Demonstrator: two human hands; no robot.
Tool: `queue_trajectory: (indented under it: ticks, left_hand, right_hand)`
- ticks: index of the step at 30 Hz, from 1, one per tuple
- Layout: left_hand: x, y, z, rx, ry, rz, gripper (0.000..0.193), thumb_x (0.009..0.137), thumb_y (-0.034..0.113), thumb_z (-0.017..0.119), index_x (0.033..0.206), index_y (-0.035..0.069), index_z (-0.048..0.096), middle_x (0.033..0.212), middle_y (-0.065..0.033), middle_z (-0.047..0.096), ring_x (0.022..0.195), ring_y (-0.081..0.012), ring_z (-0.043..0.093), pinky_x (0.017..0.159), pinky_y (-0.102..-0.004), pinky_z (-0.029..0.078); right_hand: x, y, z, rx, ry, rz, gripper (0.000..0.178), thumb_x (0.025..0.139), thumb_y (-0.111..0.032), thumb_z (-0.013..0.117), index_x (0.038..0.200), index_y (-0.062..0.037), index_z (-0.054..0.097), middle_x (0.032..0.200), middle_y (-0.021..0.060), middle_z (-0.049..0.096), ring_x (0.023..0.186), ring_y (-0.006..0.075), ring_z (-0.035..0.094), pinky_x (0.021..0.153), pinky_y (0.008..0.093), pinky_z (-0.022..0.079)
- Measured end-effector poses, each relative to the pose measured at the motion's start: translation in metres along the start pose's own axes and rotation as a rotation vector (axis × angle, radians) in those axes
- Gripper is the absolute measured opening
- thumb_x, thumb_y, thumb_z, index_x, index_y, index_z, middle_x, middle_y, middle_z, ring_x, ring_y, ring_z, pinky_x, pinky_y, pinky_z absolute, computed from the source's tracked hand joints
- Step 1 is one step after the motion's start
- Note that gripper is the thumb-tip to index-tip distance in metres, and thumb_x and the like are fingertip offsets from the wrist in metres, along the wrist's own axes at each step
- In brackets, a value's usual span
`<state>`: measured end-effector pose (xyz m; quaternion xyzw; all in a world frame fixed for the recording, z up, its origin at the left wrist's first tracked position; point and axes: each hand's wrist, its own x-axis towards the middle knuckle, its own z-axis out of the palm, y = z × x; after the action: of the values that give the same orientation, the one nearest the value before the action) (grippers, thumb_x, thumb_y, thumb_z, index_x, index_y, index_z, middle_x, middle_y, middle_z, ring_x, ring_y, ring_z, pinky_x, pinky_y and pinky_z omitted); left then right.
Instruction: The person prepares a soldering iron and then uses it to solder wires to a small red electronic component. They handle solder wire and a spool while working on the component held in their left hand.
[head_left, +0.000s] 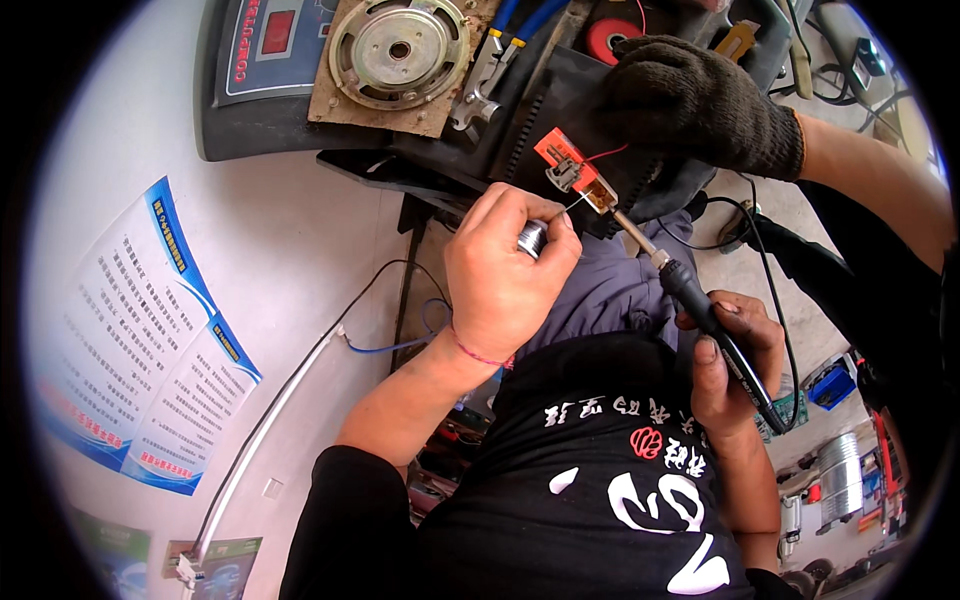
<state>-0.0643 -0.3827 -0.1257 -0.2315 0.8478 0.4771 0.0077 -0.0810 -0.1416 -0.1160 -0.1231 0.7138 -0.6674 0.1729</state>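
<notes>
My left hand [508,275] is closed around a small solder spool [532,238]. A thin strand of solder wire [573,206] runs from its fingertips to the lower end of a small orange-red circuit board [566,150]. My right hand [738,355] grips the dark handle of a soldering iron [690,290]. Its metal tip meets the board's lower end, close to the solder. From the right reaches another person's hand in a dark knitted glove [690,105], beside the board. A thin red wire [606,154] stretches from the board toward that glove, whose fingertips are partly hidden.
Beyond my hands, a dark machine housing [285,135] carries a round metal speaker [400,50] on a wooden board, blue-handled pliers [492,75] and a red roll [612,38]. The iron's black cable [775,250] loops at right. A poster [150,350] hangs on the left.
</notes>
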Motion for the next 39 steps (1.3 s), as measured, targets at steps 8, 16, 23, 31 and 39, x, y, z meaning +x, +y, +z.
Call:
queue_trajectory:
  ticks: [8, 16, 23, 31, 39]
  left_hand:
    - [0.005, -0.002, 0.004, -0.021, 0.063, 0.072, 0.010, 0.080, -0.003, 0.073, 0.086, 0.002, 0.066, 0.083, -0.0075, 0.065, 0.069, -0.0181, 0.064, 0.062, -0.0309, 0.050]
    - [0.005, -0.001, 0.002, -0.077, 0.017, 0.044, 0.009, 0.084, -0.002, 0.072, 0.093, 0.000, 0.069, 0.086, -0.0067, 0.063, 0.070, -0.0135, 0.060, 0.063, -0.0273, 0.049]
    - [0.003, 0.003, -0.003, -0.077, -0.024, -0.002, 0.009, 0.089, -0.002, 0.070, 0.097, -0.004, 0.068, 0.091, -0.0069, 0.066, 0.082, -0.0135, 0.061, 0.076, -0.0265, 0.049]
    - [0.006, 0.019, -0.020, -0.051, 0.028, 0.105, 0.011, 0.084, -0.005, 0.071, 0.094, -0.002, 0.069, 0.089, -0.0089, 0.065, 0.073, -0.0148, 0.062, 0.066, -0.0281, 0.051]
    - [0.048, 0.011, -0.041, 0.294, 0.011, 0.527, 0.020, 0.070, -0.002, 0.076, 0.088, 0.006, 0.072, 0.083, -0.0065, 0.063, 0.073, -0.0255, 0.061, 0.062, -0.0344, 0.051]
  right_hand:
    - [-0.001, 0.000, -0.001, -0.001, 0.008, 0.006, 0.035, 0.094, -0.004, 0.067, 0.122, 0.0022, 0.047, 0.110, 0.0240, 0.059, 0.088, 0.0240, 0.067, 0.081, 0.0330, 0.056]
    - [-0.001, -0.001, -0.003, 0.014, 0.006, 0.013, 0.035, 0.095, -0.005, 0.067, 0.123, 0.0016, 0.047, 0.110, 0.0241, 0.059, 0.088, 0.0246, 0.067, 0.080, 0.0338, 0.056]
    - [-0.004, -0.001, -0.004, 0.024, 0.018, 0.008, 0.036, 0.096, -0.007, 0.067, 0.124, 0.0006, 0.047, 0.111, 0.0249, 0.059, 0.088, 0.0263, 0.067, 0.080, 0.0354, 0.056]
    - [-0.003, -0.008, -0.010, -0.007, 0.003, -0.062, 0.037, 0.096, -0.008, 0.066, 0.125, 0.0010, 0.045, 0.110, 0.0255, 0.058, 0.087, 0.0265, 0.067, 0.079, 0.0358, 0.057]
    - [0.017, -0.007, 0.000, -0.011, 0.010, -0.072, 0.037, 0.096, -0.007, 0.066, 0.125, 0.0015, 0.045, 0.111, 0.0257, 0.058, 0.088, 0.0254, 0.067, 0.078, 0.0332, 0.057]
